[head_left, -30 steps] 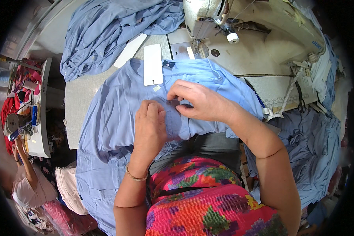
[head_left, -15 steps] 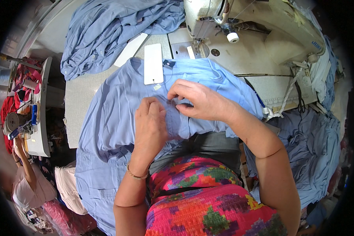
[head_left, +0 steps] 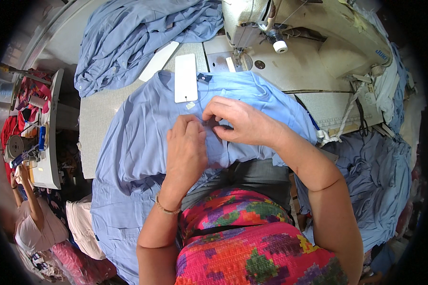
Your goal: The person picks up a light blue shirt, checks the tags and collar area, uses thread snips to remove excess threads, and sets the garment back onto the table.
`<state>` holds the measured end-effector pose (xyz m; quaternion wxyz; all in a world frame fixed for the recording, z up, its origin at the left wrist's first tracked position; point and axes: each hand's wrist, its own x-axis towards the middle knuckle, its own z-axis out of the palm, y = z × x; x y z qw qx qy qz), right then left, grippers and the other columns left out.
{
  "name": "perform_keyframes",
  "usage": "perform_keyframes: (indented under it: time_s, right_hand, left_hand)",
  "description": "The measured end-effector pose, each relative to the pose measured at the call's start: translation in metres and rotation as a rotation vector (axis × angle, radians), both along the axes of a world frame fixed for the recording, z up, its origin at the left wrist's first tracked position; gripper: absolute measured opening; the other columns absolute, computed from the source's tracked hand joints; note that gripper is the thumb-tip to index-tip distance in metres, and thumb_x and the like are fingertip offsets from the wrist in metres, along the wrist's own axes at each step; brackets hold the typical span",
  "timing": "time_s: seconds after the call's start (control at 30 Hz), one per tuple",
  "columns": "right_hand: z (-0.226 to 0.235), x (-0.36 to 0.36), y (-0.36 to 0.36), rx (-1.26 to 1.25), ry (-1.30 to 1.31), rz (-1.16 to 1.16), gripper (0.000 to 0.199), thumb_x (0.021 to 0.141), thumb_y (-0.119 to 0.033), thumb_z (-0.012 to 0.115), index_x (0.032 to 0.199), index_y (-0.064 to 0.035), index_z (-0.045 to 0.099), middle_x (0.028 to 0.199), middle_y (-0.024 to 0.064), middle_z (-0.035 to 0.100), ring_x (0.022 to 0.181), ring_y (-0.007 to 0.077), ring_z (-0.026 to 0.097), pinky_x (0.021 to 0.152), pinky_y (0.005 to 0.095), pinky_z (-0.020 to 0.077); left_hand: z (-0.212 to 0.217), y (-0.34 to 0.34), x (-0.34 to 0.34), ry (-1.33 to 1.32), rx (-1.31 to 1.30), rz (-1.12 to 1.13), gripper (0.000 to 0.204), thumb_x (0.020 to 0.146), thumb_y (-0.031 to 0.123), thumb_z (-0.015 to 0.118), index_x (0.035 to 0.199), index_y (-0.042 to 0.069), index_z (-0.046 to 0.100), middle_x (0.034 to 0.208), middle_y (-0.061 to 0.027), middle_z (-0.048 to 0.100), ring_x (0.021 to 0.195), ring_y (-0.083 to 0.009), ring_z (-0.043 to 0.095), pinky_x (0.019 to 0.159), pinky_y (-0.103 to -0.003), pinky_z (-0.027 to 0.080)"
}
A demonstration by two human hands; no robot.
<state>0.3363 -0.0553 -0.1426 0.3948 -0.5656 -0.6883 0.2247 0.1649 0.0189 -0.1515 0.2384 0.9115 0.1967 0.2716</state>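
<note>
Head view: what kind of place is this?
Likely a garment sewing workshop: an industrial sewing machine on the table, heaps of blue cloth, both hands on a blue garment with a white tag.

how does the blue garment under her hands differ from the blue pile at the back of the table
The blue garment lies spread flat across the table, with a white tag on it and both the left hand and right hand pressing it. The blue pile is bunched, crumpled and untouched. Both look like the same light-blue fabric.

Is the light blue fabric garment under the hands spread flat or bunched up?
Mostly spread: the light blue fabric garment lies open across the grey table, gathered only where the left hand and right hand pinch it.
</note>
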Motion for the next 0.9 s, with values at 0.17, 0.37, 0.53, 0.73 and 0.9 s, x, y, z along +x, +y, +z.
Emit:
perform_keyframes:
  time_s: [0.17,0.37,0.53,0.73,0.9]
  right_hand:
    - [-0.002,0.0,0.0,0.037,0.013,0.01,0.024,0.072,0.003,0.06,0.095,-0.0008,0.056,0.092,0.0138,0.056,0.09,0.0329,0.057,0.079,0.0391,0.0469]
    - [-0.003,-0.001,0.0,0.044,-0.007,-0.002,0.022,0.072,0.003,0.06,0.093,-0.0004,0.056,0.092,0.0135,0.055,0.09,0.0326,0.057,0.079,0.0392,0.0469]
    - [0.0,0.0,-0.004,0.039,-0.05,0.012,0.015,0.073,0.004,0.058,0.087,0.0,0.056,0.092,0.0135,0.055,0.089,0.032,0.057,0.077,0.0389,0.0476]
    - [0.006,-0.017,-0.017,0.077,-0.143,-0.071,0.009,0.076,0.002,0.06,0.084,0.0006,0.055,0.099,0.0135,0.054,0.092,0.0317,0.058,0.079,0.0389,0.0487]
    - [0.002,-0.023,-0.027,0.046,-0.113,-0.123,0.012,0.078,0.001,0.062,0.088,-0.0004,0.056,0.107,0.0122,0.055,0.096,0.0295,0.058,0.08,0.0355,0.0492]
  left_hand:
    - [-0.004,0.002,-0.006,-0.033,-0.037,0.01,0.013,0.082,-0.006,0.057,0.092,-0.001,0.051,0.099,-0.0177,0.052,0.086,-0.0351,0.052,0.075,-0.041,0.042]
    - [0.002,0.0,-0.024,0.033,-0.056,0.132,0.018,0.082,0.0,0.062,0.097,-0.002,0.053,0.106,-0.0182,0.052,0.094,-0.0347,0.052,0.082,-0.041,0.042]
    - [0.012,-0.007,-0.042,0.151,-0.014,0.248,0.031,0.079,0.014,0.07,0.102,0.0,0.054,0.116,-0.0187,0.051,0.105,-0.0354,0.048,0.09,-0.044,0.037]
    - [0.004,-0.014,-0.032,0.131,0.053,0.26,0.02,0.079,0.011,0.07,0.092,0.002,0.057,0.117,-0.0152,0.054,0.107,-0.0318,0.048,0.093,-0.042,0.034]
    - [0.006,-0.014,-0.029,0.029,-0.074,0.257,0.012,0.078,0.008,0.069,0.082,0.004,0.058,0.112,-0.0127,0.056,0.102,-0.0299,0.05,0.092,-0.042,0.033]
